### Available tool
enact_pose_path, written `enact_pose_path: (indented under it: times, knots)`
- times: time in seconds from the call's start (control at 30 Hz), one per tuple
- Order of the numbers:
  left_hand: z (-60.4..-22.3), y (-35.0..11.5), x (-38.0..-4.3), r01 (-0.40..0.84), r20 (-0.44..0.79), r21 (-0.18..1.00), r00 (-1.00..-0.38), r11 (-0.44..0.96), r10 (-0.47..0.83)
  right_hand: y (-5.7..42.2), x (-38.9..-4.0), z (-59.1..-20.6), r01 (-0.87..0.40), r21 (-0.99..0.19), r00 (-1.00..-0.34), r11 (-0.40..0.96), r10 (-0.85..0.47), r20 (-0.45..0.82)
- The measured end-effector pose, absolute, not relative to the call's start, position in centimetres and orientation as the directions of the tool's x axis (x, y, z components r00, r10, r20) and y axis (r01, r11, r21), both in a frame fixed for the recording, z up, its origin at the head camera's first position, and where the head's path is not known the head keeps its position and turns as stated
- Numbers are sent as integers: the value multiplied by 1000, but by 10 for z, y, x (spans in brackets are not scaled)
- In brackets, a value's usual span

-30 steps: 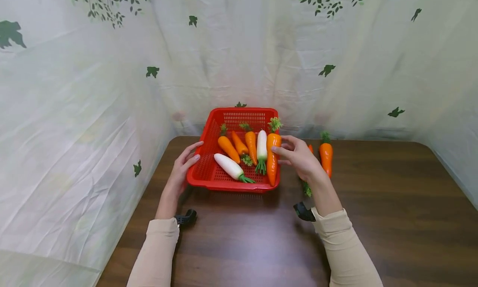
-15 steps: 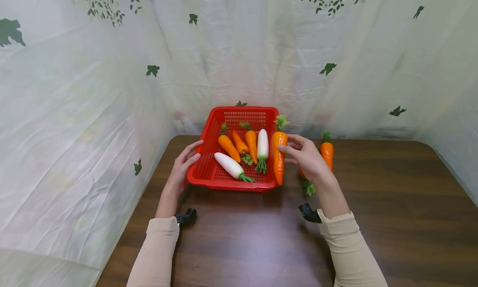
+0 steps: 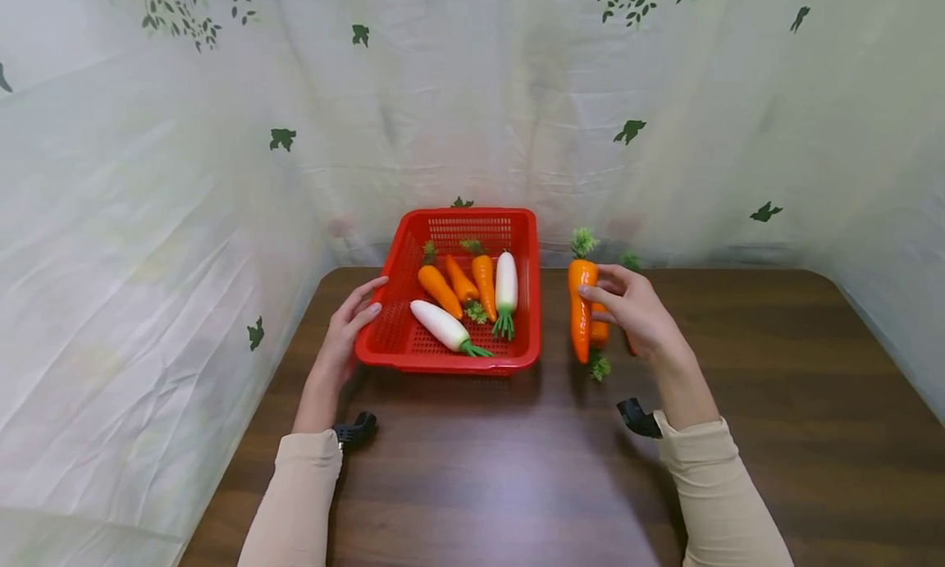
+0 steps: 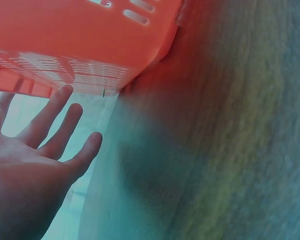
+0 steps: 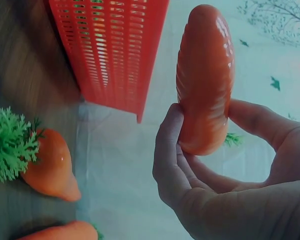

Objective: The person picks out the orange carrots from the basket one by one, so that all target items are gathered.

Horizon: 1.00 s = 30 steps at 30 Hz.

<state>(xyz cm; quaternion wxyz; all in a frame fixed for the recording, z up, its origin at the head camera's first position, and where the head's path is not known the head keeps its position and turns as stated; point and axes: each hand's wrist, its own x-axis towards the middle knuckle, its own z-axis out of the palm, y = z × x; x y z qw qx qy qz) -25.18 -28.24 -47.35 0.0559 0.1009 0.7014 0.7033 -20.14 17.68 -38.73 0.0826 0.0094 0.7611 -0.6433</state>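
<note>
Between the thumb and fingers of my right hand (image 3: pixel 638 308) is a large orange carrot (image 3: pixel 581 308) with a frilly green top, held upright to the right of the red basket (image 3: pixel 443 363). The right wrist view shows this carrot (image 5: pixel 205 80) pinched above the table. My left hand (image 3: pixel 347 329) rests against the basket's left rim; its fingers (image 4: pixel 55 120) look extended and spread in the left wrist view. Inside the basket lie two white radishes (image 3: pixel 443 325) with green stalks and three smaller carrots (image 3: pixel 440 290).
On the wooden table (image 3: pixel 472 468), a carrot (image 5: pixel 52 165) lies below the held one. Another carrot (image 5: pixel 65 232) is beside it, mostly hidden behind my right hand in the head view. A leaf-patterned curtain (image 3: pixel 472 99) hangs along the table's back and left.
My right hand has lifted the large carrot from the basket's right side and carried it rightward, over the carrots on the table. My left hand has stayed at the basket's rim.
</note>
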Motion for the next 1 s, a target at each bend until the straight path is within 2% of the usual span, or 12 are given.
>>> enact_pose_path:
  times: [0.73,1.0]
  knots:
    - [-472,-286,-251,57,55,998,-973,1,222,239,-194,-398,104,-961,-995,258,33,-99]
    - [-472,-284,-252,57,58,998,-971,-7,231,271,-188,-403,131,-914,-986,383,149,-79]
